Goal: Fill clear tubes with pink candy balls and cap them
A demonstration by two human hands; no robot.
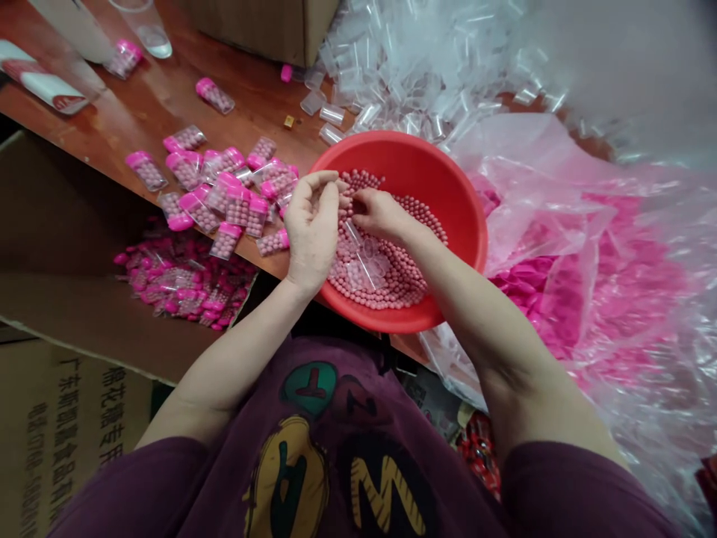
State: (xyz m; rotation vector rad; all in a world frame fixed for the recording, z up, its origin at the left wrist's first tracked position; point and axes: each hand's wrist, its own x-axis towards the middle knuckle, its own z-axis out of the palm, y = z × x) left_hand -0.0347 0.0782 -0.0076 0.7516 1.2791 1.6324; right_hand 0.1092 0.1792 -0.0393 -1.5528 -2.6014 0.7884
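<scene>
Pink round beads lie heaped in a red plastic basin, which sits at the edge of a wooden table. At least one uncapped clear plastic tube rests on the beads. The left hand is held above the basin's left rim, half closed, with its fingers curled toward the right hand. The right hand is above the beads, its fingers bunched and pointing down and left. The fingertips of the two hands nearly meet; whether either hand grips a bead or tube cannot be determined. Left of the basin, filled tubes with pink caps lie scattered on the table. More filled tubes are piled on a cardboard flap below the table edge. Beyond the basin lies a heap of empty clear tubes. To the right, a clear plastic bag holds loose pink caps.
</scene>
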